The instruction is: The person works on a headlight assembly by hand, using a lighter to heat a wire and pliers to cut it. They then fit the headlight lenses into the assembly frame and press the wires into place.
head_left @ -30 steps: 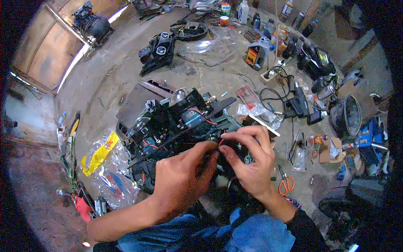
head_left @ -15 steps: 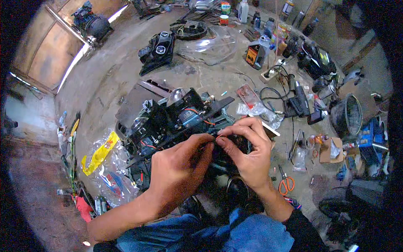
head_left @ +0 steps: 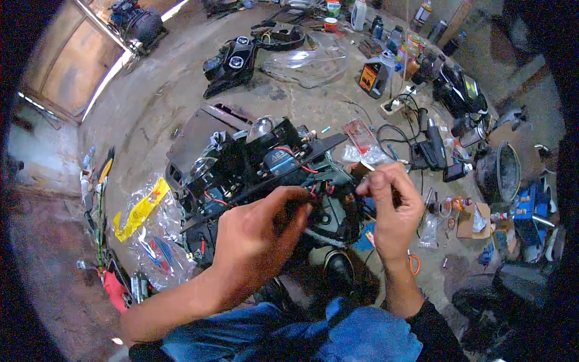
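Observation:
A black headlight assembly [head_left: 238, 172] with two clear domed lenses lies in front of me. A blue-grey box marked AES [head_left: 281, 160] sits in it, with red wires [head_left: 309, 170] running off it. My left hand [head_left: 256, 232] is closed in a pinch at the assembly's near side, fingertips at a thin wire with a bit of red [head_left: 313, 193]; most of its grip is hidden behind the fingers. My right hand [head_left: 395, 211] is raised to the right, apart from the left, thumb and fingers pinched together. Whatever it holds is too small to make out.
A black heat gun [head_left: 429, 145] and cables lie to the right, beside a power strip [head_left: 395, 105]. Orange-handled scissors [head_left: 414, 264] are partly behind my right wrist. Plastic bags with a yellow strip [head_left: 142, 208] lie left. Bottles [head_left: 377, 75] and a bucket [head_left: 499, 172] stand farther off.
My right hand has come away from the left, moving right, and uncovered the black part beneath. My left hand has stayed nearly in place. The view has shifted slightly.

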Demonstrator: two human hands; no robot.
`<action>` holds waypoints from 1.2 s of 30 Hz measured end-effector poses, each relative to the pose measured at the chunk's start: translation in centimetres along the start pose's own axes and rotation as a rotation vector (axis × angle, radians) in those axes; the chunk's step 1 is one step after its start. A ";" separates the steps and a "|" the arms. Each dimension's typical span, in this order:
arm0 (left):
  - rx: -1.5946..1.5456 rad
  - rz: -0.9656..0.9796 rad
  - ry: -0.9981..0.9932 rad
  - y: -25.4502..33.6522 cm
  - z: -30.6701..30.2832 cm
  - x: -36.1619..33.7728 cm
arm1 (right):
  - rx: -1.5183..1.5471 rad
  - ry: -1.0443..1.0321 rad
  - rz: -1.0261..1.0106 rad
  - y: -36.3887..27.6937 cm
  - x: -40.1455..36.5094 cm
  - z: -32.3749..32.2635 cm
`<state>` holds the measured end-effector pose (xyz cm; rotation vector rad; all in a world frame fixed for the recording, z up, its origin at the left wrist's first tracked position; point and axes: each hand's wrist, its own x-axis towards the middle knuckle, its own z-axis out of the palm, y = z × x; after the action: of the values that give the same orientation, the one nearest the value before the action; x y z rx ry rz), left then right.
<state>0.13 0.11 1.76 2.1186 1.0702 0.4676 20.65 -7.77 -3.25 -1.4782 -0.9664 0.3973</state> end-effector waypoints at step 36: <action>0.227 0.374 0.062 -0.6 -4.2 0.3 | -0.711 -0.280 -0.388 -5.2 2.1 2.4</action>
<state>-2.49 2.42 4.24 2.5362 0.7890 0.6142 18.40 -5.21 1.85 -1.8301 -1.7015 -0.0440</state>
